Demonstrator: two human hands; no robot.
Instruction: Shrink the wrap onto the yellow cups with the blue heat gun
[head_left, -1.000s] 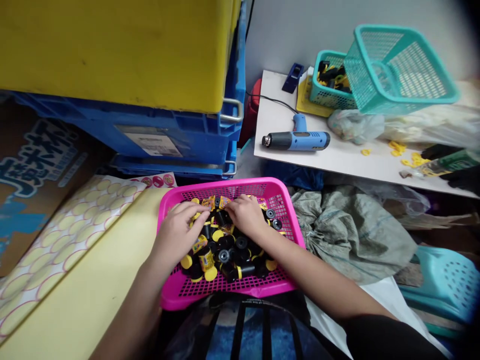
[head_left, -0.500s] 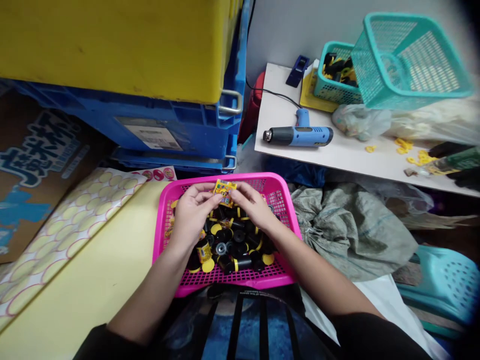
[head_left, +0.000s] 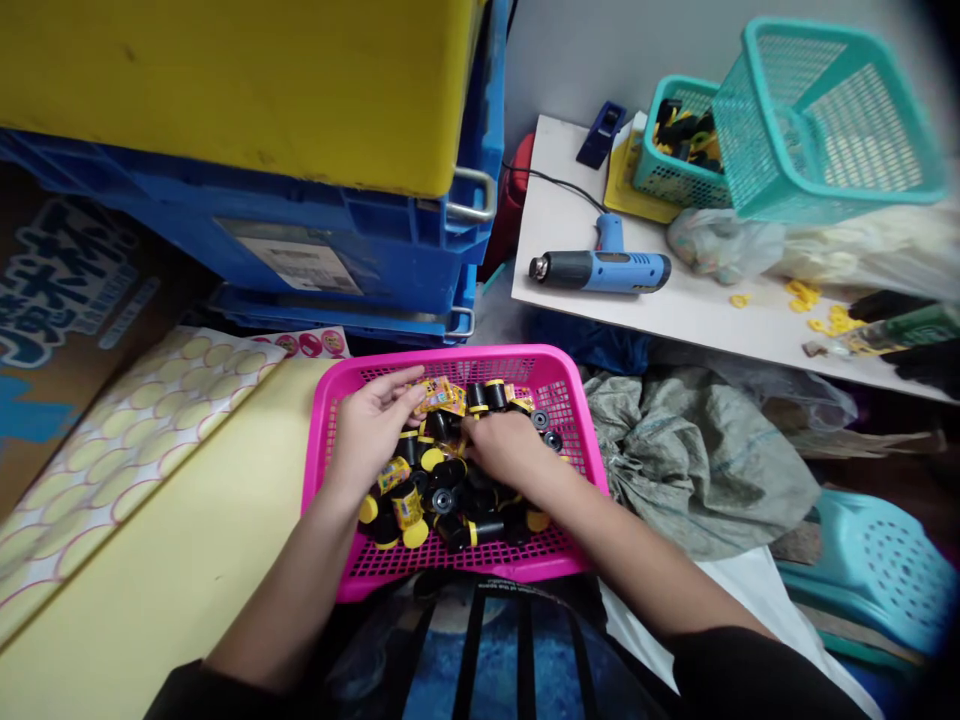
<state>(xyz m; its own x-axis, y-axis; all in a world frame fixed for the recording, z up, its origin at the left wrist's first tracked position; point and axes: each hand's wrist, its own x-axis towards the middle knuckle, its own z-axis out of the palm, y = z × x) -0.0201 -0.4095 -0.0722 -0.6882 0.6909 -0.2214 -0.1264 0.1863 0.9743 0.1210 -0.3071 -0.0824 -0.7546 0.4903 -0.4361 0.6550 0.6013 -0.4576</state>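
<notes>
A pink mesh basket (head_left: 330, 400) rests on my lap, filled with several small black rolls with yellow caps (head_left: 450, 495). My left hand (head_left: 367, 435) pinches a yellow printed label (head_left: 441, 397) over the far side of the basket. My right hand (head_left: 506, 450) lies knuckles-up on the pile just right of the label, with its fingers curled down among the rolls. What those fingers hold is hidden.
Stacked blue and yellow crates (head_left: 300, 150) stand ahead on the left. A white board (head_left: 697, 310) at right carries a blue heat gun (head_left: 600, 270) and two teal baskets (head_left: 825, 120). A grey sack (head_left: 697, 460) and a teal stool (head_left: 877, 570) lie right of the basket.
Both hands held the yellow label up together half a second ago. The right hand has since let go and dropped onto the rolls, and the left hand has lowered the label.
</notes>
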